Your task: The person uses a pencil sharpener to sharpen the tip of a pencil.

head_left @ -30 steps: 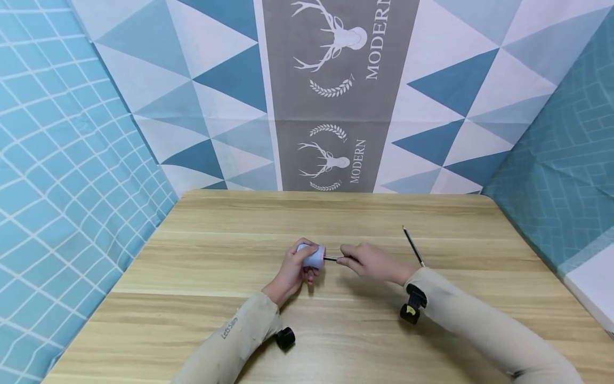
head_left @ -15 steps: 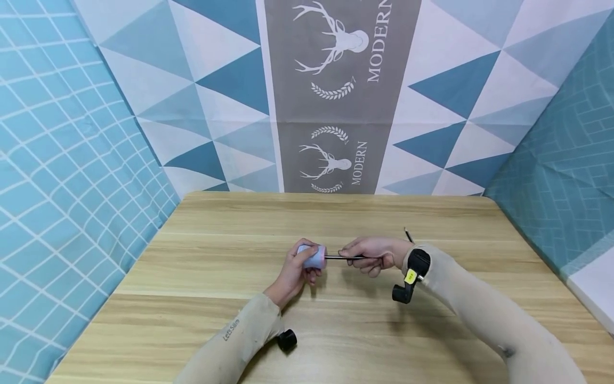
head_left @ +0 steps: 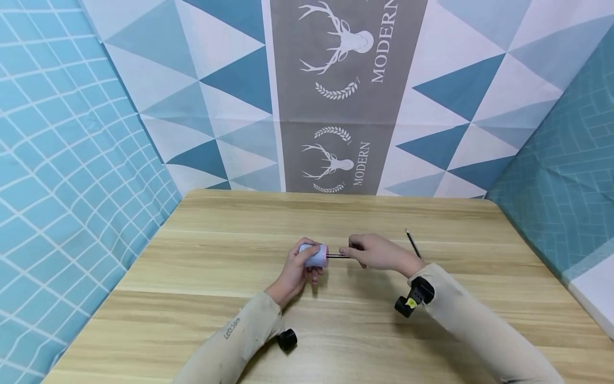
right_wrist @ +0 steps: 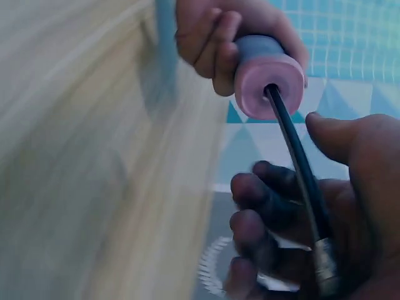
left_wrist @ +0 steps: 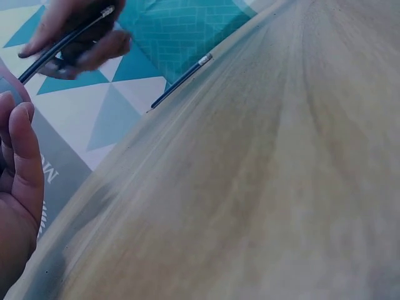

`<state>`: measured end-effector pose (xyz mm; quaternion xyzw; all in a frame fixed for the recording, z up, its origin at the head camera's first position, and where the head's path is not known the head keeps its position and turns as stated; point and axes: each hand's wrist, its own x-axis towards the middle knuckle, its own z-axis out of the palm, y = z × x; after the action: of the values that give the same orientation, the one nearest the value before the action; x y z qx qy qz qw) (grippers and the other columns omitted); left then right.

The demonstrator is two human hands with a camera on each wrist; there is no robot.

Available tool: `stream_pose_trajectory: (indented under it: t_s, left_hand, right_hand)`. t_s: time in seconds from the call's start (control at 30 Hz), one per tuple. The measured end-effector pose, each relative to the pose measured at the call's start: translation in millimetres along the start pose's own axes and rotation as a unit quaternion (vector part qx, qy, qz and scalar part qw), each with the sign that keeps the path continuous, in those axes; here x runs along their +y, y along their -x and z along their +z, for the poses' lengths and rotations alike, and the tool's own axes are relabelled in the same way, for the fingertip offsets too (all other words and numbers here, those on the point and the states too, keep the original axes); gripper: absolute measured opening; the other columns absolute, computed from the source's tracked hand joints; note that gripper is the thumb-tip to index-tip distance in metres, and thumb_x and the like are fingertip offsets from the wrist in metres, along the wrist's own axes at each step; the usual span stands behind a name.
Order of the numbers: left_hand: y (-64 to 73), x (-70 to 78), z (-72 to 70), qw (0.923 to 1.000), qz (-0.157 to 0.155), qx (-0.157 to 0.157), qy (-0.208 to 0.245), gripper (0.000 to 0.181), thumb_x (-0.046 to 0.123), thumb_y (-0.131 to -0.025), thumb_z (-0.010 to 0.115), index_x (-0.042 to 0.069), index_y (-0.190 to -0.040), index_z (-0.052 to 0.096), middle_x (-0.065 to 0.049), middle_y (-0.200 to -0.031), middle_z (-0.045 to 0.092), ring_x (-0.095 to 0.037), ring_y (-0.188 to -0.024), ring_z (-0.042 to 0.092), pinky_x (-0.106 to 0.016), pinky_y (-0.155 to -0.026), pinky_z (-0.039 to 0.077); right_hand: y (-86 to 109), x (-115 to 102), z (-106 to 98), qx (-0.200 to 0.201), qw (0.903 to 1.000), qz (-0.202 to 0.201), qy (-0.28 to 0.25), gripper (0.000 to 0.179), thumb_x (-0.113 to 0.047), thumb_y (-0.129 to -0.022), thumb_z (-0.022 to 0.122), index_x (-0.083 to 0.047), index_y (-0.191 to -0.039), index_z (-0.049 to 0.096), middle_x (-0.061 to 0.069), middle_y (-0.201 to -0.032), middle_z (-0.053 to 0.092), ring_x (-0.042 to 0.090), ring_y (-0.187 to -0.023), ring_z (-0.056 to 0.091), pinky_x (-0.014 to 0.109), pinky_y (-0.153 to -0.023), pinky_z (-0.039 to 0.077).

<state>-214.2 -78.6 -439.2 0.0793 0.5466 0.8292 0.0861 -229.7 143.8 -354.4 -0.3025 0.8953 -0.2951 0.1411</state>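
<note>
My left hand (head_left: 298, 266) grips a rounded blue pencil sharpener (head_left: 313, 256) with a pink face, held above the table. A dark pencil (right_wrist: 300, 159) sticks out of the hole in the sharpener's face, its point hidden inside. Around the pencil's free end is my right hand (head_left: 379, 252). In the right wrist view its thumb and loosely bent fingers (right_wrist: 250, 228) stand apart on either side of the pencil, with a gap to the thumb. The left wrist view shows the pencil's pale end (left_wrist: 107, 11) by the right hand.
A second pencil (head_left: 413, 244) lies on the wooden table (head_left: 240, 213) to the right, beyond the right wrist. Patterned cloth (head_left: 230, 106) hangs behind and along both sides. A white object (head_left: 592, 290) stands at the right edge.
My right hand turned palm upward along the pencil half a second ago, then rolled back over, its fingers loosened. The left hand and sharpener stay nearly in place.
</note>
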Motion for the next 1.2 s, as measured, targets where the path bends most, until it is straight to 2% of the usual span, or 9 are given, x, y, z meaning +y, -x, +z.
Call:
stream_pose_trajectory:
  t_s: [0.07, 0.17, 0.33, 0.53, 0.63, 0.73, 0.83, 1.03, 1.2]
  left_hand:
    - [0.5, 0.0, 0.2, 1.0, 0.001, 0.003, 0.004, 0.006, 0.017, -0.094, 0.056, 0.02, -0.092, 0.062, -0.009, -0.071, 0.059, -0.012, -0.044, 0.054, -0.022, -0.036, 0.046]
    - [0.4, -0.6, -0.2, 1.0, 0.003, 0.006, 0.004, 0.006, 0.017, -0.094, 0.057, 0.019, -0.092, 0.061, -0.008, -0.069, 0.06, -0.011, -0.043, 0.054, -0.022, -0.035, 0.045]
    - [0.5, -0.3, 0.5, 0.9999, 0.005, 0.01, 0.005, 0.004, 0.018, -0.094, 0.056, 0.017, -0.092, 0.059, -0.007, -0.065, 0.06, -0.011, -0.042, 0.054, -0.023, -0.035, 0.045]
    - [0.4, 0.0, 1.0, 0.9999, -0.001, 0.011, 0.002, 0.005, 0.018, -0.095, 0.056, 0.017, -0.092, 0.059, -0.007, -0.064, 0.06, -0.011, -0.041, 0.053, -0.023, -0.034, 0.046]
    - [-0.1, -0.2, 1.2, 0.9999, -0.004, 0.012, 0.004, 0.005, 0.018, -0.095, 0.056, 0.016, -0.092, 0.058, -0.007, -0.063, 0.061, -0.011, -0.04, 0.053, -0.023, -0.034, 0.045]
    - [-0.1, -0.2, 1.5, 0.9998, -0.01, 0.015, 0.006, 0.005, 0.018, -0.095, 0.056, 0.016, -0.091, 0.058, -0.007, -0.063, 0.061, -0.011, -0.04, 0.053, -0.022, -0.034, 0.045]
    - [0.3, 0.1, 1.6, 0.9997, -0.017, 0.017, 0.006, 0.006, 0.018, -0.096, 0.055, 0.016, -0.091, 0.056, -0.007, -0.063, 0.061, -0.011, -0.04, 0.053, -0.022, -0.034, 0.044]
    - [0.0, 0.0, 0.8, 0.9997, -0.022, 0.014, 0.003, 0.006, 0.018, -0.096, 0.055, 0.016, -0.09, 0.056, -0.006, -0.064, 0.061, -0.01, -0.04, 0.053, -0.021, -0.034, 0.044]
    - [-0.5, -1.2, 0.1, 0.9997, -0.02, 0.012, 0.005, 0.006, 0.018, -0.095, 0.056, 0.017, -0.089, 0.058, -0.007, -0.064, 0.06, -0.01, -0.04, 0.053, -0.021, -0.033, 0.044]
  right_hand:
    - [3.4, -2, 2, 0.055, 0.9938, -0.064, 0.074, 0.025, -0.034, -0.101, 0.058, -0.012, -0.09, 0.06, -0.007, -0.065, 0.054, 0.007, -0.054, 0.047, 0.025, -0.05, 0.042]
    - [5.5, 0, 9, 0.129, 0.9618, -0.162, 0.179, 0.017, -0.028, -0.096, 0.067, -0.015, -0.088, 0.059, -0.009, -0.07, 0.054, 0.005, -0.057, 0.046, 0.024, -0.05, 0.043]
    - [3.8, 9, 21, 0.245, 0.8605, -0.296, 0.335, 0.02, -0.023, -0.092, 0.071, -0.011, -0.084, 0.057, -0.003, -0.071, 0.056, 0.01, -0.058, 0.05, 0.025, -0.048, 0.046]
    - [-3.5, 24, 29, 0.31, 0.7191, -0.385, 0.489, 0.036, -0.017, -0.111, 0.029, -0.009, -0.088, 0.056, 0.001, -0.074, 0.057, 0.015, -0.061, 0.052, 0.026, -0.048, 0.047]
    - [-6.9, 28, 32, 0.32, 0.6889, -0.395, 0.516, 0.038, -0.014, -0.111, 0.024, -0.008, -0.09, 0.055, 0.002, -0.075, 0.057, 0.016, -0.062, 0.052, 0.027, -0.05, 0.048]
    - [-9.5, 29, 34, 0.32, 0.6905, -0.4, 0.511, 0.038, -0.017, -0.111, 0.024, -0.008, -0.089, 0.054, 0.001, -0.069, 0.056, 0.015, -0.057, 0.049, 0.026, -0.048, 0.046]
    - [-11.5, 28, 35, 0.306, 0.71, -0.402, 0.49, 0.039, -0.02, -0.111, 0.022, -0.008, -0.087, 0.051, -0.002, -0.06, 0.049, 0.012, -0.05, 0.041, 0.023, -0.043, 0.039]
    - [-13.6, 23, 33, 0.239, 0.8064, -0.382, 0.382, 0.042, -0.03, -0.111, 0.025, -0.009, -0.08, 0.044, -0.008, -0.051, 0.034, 0.005, -0.046, 0.025, 0.02, -0.038, 0.027]
    - [-11.9, 19, 27, 0.16, 0.8803, -0.337, 0.293, 0.03, -0.025, -0.107, 0.047, -0.011, -0.08, 0.045, -0.012, -0.053, 0.031, 0.001, -0.045, 0.028, 0.017, -0.039, 0.027]
